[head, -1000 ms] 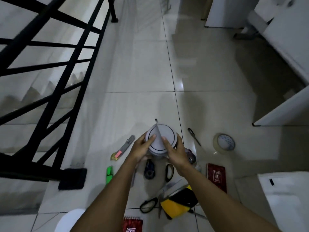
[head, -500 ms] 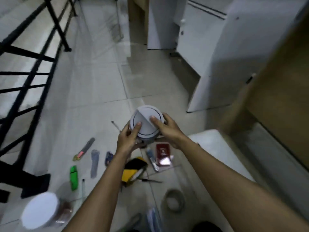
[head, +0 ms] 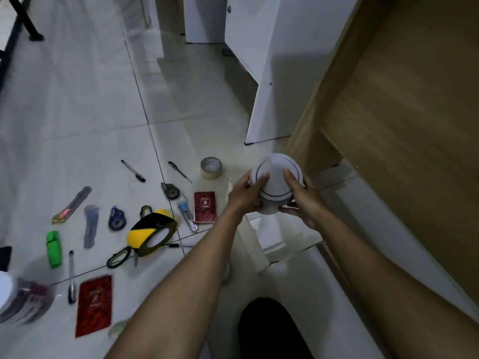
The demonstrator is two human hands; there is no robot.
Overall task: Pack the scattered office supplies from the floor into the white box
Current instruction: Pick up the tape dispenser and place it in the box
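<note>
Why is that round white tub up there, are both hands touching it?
Touching. The head view shows the left hand and right hand gripping the white tub.

On the pale grey-white tiled floor [head: 85, 104] we see a tape roll [head: 153, 230] striped in black and yellow diagonals. To its left lie a bright green highlighter [head: 54, 248] and a grey cutter [head: 72, 204] with a pink and yellow end. Two notebooks, one far [head: 205, 207] and one near [head: 94, 308], are dark red with a faint emblem. A beige tape roll [head: 211, 168] sits farther off. On the right, the round container [head: 276, 183] is white with a thin dark ring on its lid, above the white box [head: 298, 275].
</note>
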